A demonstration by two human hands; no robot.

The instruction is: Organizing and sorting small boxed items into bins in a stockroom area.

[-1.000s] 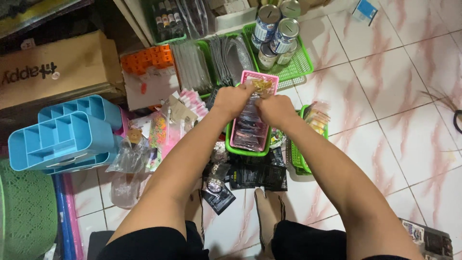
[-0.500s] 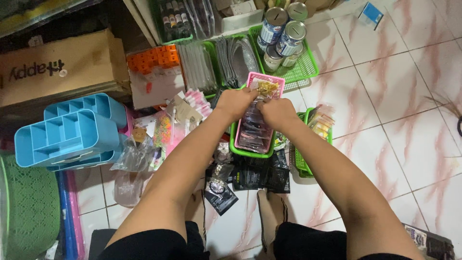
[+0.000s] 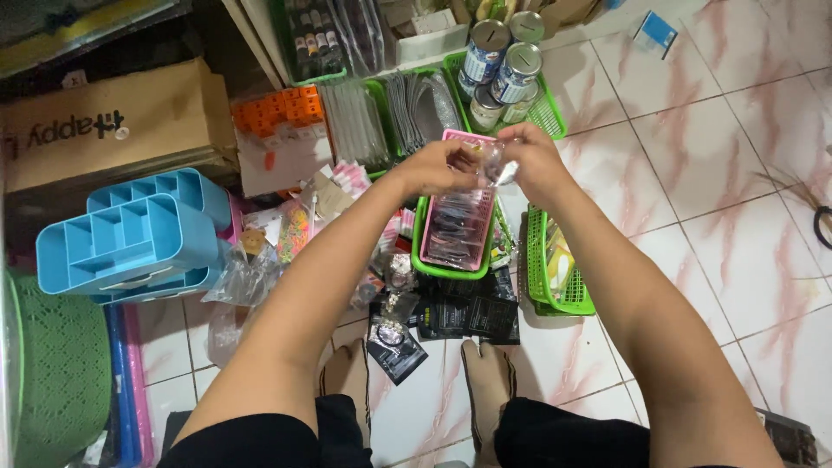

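while both hands pinch it, left hand [image 3: 433, 169] and right hand [image 3: 530, 158] clamp a small clear packet [image 3: 491, 165] between them, long axis hand to hand. pink tray [image 3: 457, 227] directly below; green basket [image 3: 555, 269] under right forearm.

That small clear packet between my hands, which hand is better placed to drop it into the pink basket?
Probably left. Both hands pinch the clear packet, but the left hand hovers directly above the pink basket, while the right hand sits off toward the green basket.
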